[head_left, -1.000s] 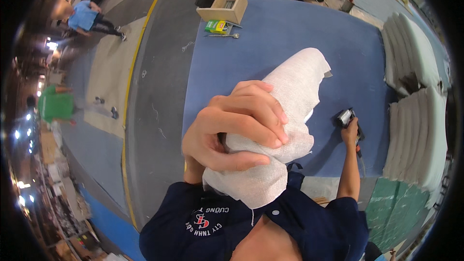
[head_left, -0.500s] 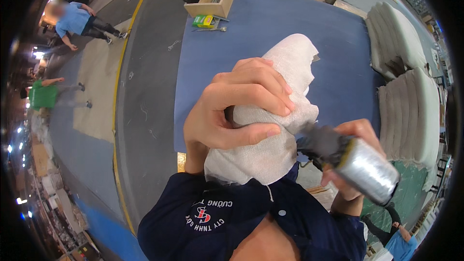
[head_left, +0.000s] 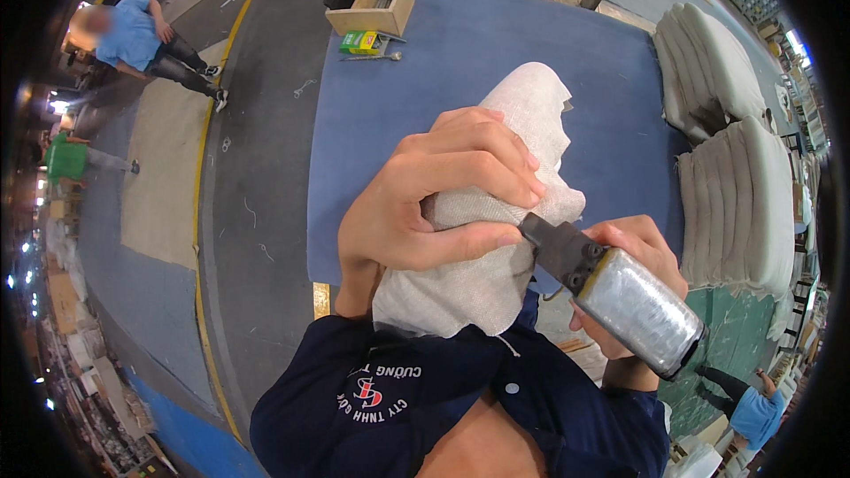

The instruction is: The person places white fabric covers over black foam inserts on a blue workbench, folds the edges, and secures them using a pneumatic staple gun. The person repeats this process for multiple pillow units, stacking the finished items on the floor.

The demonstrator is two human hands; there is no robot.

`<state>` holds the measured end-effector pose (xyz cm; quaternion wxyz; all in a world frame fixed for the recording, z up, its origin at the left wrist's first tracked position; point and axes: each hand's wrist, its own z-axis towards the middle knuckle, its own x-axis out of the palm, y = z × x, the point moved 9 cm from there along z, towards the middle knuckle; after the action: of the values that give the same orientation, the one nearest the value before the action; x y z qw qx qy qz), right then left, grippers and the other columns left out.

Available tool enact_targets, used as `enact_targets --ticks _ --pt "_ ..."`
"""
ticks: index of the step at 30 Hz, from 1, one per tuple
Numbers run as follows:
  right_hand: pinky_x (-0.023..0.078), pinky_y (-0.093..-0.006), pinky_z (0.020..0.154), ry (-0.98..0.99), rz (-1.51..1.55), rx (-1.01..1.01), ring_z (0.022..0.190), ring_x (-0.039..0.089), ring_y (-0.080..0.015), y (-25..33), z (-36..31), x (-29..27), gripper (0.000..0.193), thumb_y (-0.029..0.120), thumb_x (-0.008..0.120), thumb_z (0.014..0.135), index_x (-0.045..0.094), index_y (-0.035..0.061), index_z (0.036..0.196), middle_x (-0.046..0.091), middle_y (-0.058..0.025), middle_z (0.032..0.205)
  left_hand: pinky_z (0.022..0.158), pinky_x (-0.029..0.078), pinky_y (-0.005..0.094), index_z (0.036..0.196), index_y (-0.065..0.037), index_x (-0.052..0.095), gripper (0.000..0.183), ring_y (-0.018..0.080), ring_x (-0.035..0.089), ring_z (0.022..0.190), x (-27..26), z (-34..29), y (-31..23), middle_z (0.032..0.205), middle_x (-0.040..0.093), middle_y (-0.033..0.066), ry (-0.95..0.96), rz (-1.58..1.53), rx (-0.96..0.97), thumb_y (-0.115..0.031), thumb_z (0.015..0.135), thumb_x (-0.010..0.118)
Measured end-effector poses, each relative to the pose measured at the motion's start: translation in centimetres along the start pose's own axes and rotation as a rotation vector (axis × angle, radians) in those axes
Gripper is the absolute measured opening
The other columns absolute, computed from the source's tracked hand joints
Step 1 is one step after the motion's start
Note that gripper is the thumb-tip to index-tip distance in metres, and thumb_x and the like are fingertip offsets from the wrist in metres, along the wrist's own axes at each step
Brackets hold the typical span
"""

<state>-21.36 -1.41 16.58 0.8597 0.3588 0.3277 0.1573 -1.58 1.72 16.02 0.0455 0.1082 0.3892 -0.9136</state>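
Note:
My left hand point(head_left: 434, 190) is wrapped round a piece covered in off-white woven fabric point(head_left: 527, 106), fingers over the top and thumb pressing a fold from the near side. The cloth's edge is ragged along the right, and a loose flap hangs toward my chest with a thread at its corner. Whatever lies under the cloth is hidden. In my right hand point(head_left: 642, 248) is a staple gun point(head_left: 642, 314) with a silver body and a dark nose. Its tip meets the fabric fold right beside my left thumb.
Below my hands is a blue-topped table point(head_left: 390, 115). At its far left stand a wooden box point(head_left: 390, 13), a green-and-yellow small carton point(head_left: 361, 42) and a thin metal tool point(head_left: 376, 57). Stacked pale cushions point(head_left: 739, 204) line the right side. Other people point(head_left: 133, 35) are off to the sides.
The staple gun has moved left and slightly up, bringing its nose against the fabric fold by my left thumb. My left hand keeps the same grip.

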Motion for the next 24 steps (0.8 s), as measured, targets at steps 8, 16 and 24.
enact_targets --ticks 8,16,24 --pt "0.051 -0.0292 0.065 0.011 0.002 0.062 0.079 0.064 -0.0199 -0.7 -0.5 0.3 0.077 0.016 0.087 0.066 0.062 0.0034 0.138 0.067 -0.0137 0.098 0.108 0.038 0.0511 0.095 -0.005 0.078 0.036 0.0300 0.071 0.105 0.0 0.0 0.0 0.101 0.077 0.0139 -0.027 0.017 -0.001 -0.011 0.060 0.081" --pt "0.050 -0.0317 0.065 0.004 0.021 0.071 0.077 0.063 -0.0211 -0.8 -1.2 1.0 0.080 0.015 0.090 0.067 0.060 0.0040 0.140 0.066 -0.0119 0.093 0.109 0.038 0.0518 0.092 -0.006 0.078 0.036 0.0297 0.071 0.102 -0.1 -0.3 0.0 0.098 0.078 0.0139 -0.032 0.032 0.001 -0.013 0.056 0.080" --pt "0.050 -0.0329 0.067 0.024 0.083 0.085 0.080 0.062 -0.0221 -1.4 -1.4 1.7 0.079 0.015 0.089 0.067 0.059 0.0007 0.139 0.067 -0.0140 0.096 0.108 0.039 0.0523 0.091 -0.006 0.078 0.036 0.0294 0.071 0.102 -0.6 -0.4 0.0 0.096 0.078 0.0134 -0.052 0.038 0.006 -0.013 0.055 0.080"
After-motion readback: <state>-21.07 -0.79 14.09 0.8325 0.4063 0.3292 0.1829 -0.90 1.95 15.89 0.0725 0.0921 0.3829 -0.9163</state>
